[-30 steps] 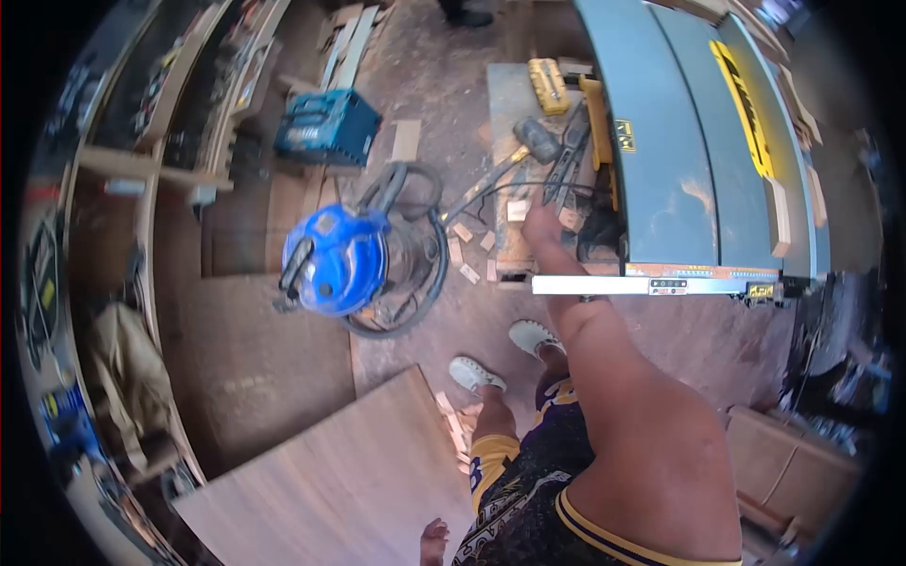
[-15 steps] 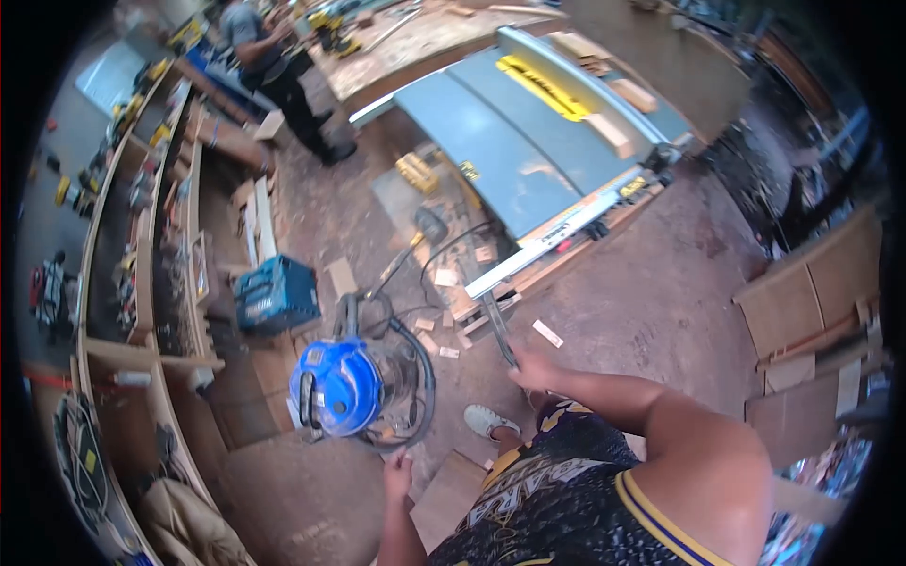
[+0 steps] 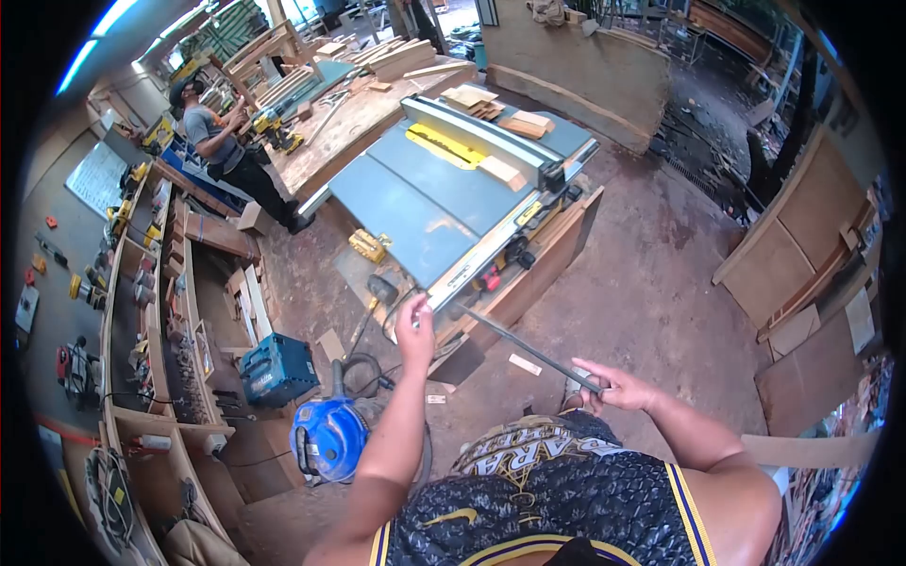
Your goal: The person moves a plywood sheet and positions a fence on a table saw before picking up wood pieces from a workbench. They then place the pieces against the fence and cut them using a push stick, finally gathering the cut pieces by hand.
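My right hand [image 3: 618, 387] grips the near end of a long, thin dark bar [image 3: 528, 349], with a finger stretched along it. The bar slants up and left to the front of a table saw [image 3: 392, 184]. Loosely bent, the fingers of my left hand [image 3: 413, 332] are right at the near left end of the saw's pale front rail [image 3: 462, 274] and hold nothing I see. A wood block [image 3: 503, 172] lies on the saw top beside the fence [image 3: 472, 141] and the yellow blade guard [image 3: 444, 145].
A blue shop vacuum [image 3: 328, 439] and a teal tool case [image 3: 278, 368] stand on the floor at left. Tool shelves [image 3: 156, 415] run along the left. Beyond the saw is a cluttered workbench [image 3: 349, 123] with another person [image 3: 222, 146] beside it. Boards [image 3: 793, 274] lean at right.
My left hand has risen from low beside the vacuum to the saw's front rail. My right hand has moved right with the bar, which now lies more level. The view has tilted up.
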{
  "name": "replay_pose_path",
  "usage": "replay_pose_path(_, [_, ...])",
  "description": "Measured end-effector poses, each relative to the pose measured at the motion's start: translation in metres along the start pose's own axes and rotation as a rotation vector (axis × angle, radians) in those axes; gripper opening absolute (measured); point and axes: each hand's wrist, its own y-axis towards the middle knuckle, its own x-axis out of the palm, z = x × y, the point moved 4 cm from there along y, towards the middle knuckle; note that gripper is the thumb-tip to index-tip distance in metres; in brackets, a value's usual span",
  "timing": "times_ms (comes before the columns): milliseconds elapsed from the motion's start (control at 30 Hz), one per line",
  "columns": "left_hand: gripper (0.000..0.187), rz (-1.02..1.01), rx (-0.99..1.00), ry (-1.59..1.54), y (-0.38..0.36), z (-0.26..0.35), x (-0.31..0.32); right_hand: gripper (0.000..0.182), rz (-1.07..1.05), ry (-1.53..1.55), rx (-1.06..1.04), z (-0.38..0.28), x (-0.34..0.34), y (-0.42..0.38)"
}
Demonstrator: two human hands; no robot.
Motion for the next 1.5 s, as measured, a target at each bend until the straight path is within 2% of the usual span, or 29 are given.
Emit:
replay_pose_path(33, [0.028, 0.003, 0.056, 0.034, 0.012, 0.006, 0.023, 0.078, -0.008, 0.0, 0.006, 0.004, -0.018, -0.009])
replay_pose_path(100, [0.028, -0.003, 0.019, 0.106, 0.041, 0.01, 0.075, 0.073, 0.073, -0.089, 0.068, 0.009, -0.064, -0.024])
replay_pose_path(133, [0.029, 0.0, 0.003, 0.066, 0.057, -0.011, 0.103, 0.068, 0.091, -0.005, -0.055, 0.009, -0.084, -0.033])
replay_pose_path(167, [0.03, -0.004, -0.014, 0.032, 0.07, -0.021, 0.123, 0.068, 0.076, 0.002, -0.046, -0.002, -0.096, -0.038])
replay_pose_path(267, [0.037, -0.065, 0.071, 0.267, 0.118, 0.001, 0.189, 0.062, 0.261, -0.157, -0.086, -0.059, -0.133, -0.038])
replay_pose_path(367, [0.041, -0.051, 0.075, 0.369, 0.163, 0.013, 0.238, 0.062, 0.238, 0.012, -0.126, -0.076, -0.18, -0.01])
replay_pose_path(433, [0.041, -0.069, 0.042, 0.371, 0.193, 0.005, 0.264, 0.059, 0.225, -0.056, -0.057, -0.085, -0.196, -0.003])
replay_pose_path(467, [0.042, -0.089, 0.023, 0.369, 0.203, -0.001, 0.272, 0.057, 0.262, -0.283, -0.054, -0.085, -0.203, -0.002])
replay_pose_path(500, [0.042, -0.085, 0.013, 0.369, 0.206, -0.008, 0.277, 0.054, 0.296, -0.51, -0.05, -0.084, -0.207, -0.001])
replay_pose_path(633, [0.04, -0.119, -0.027, 0.378, 0.216, -0.03, 0.286, 0.052, 0.48, -0.549, 0.237, -0.097, -0.217, -0.015])
replay_pose_path(700, [0.04, -0.102, 0.063, 0.414, 0.214, -0.019, 0.284, 0.056, 0.49, -0.645, 0.262, -0.137, -0.207, 0.009])
replay_pose_path(767, [0.04, -0.116, 0.067, 0.399, 0.216, -0.015, 0.283, 0.061, 0.519, -1.032, 0.168, -0.17, -0.202, 0.045])
replay_pose_path(867, [0.041, -0.116, 0.109, 0.408, 0.213, -0.014, 0.278, 0.065, 0.437, -1.184, 0.315, -0.207, -0.202, 0.093])
replay_pose_path(900, [0.041, -0.105, 0.149, 0.424, 0.212, -0.011, 0.278, 0.065, 0.428, -1.189, 0.32, -0.215, -0.204, 0.105])
replay_pose_path(967, [0.04, -0.1, 0.109, 0.397, 0.21, -0.001, 0.274, 0.067, 0.435, -1.338, 0.296, -0.227, -0.204, 0.123])
replay_pose_path(1033, [0.038, -0.094, 0.039, 0.345, 0.211, 0.0, 0.273, 0.065, 0.406, -1.334, 0.294, -0.24, -0.205, 0.134])
replay_pose_path(1100, [0.038, -0.083, 0.05, 0.336, 0.213, -0.007, 0.274, 0.062, 0.377, -1.329, 0.291, -0.255, -0.204, 0.144])
replay_pose_path(1167, [0.037, -0.078, 0.064, 0.333, 0.211, -0.008, 0.274, 0.062, 0.323, -1.338, 0.403, -0.263, -0.198, 0.152])
replay_pose_path(1300, [0.038, -0.079, 0.068, 0.364, 0.212, -0.005, 0.275, 0.064, 0.339, -1.4, 0.376, -0.26, -0.194, 0.155])
replay_pose_path(1367, [0.038, -0.081, 0.082, 0.381, 0.209, -0.004, 0.274, 0.066, 0.357, -1.363, 0.485, -0.257, -0.194, 0.155])
replay_pose_path(1467, [0.039, -0.062, 0.121, 0.402, 0.208, -0.004, 0.277, 0.069, 0.375, -1.366, 0.51, -0.25, -0.191, 0.151])
replay_pose_path(1500, [0.04, -0.078, 0.079, 0.381, 0.209, -0.006, 0.278, 0.069, 0.378, -1.36, 0.506, -0.248, -0.19, 0.15])
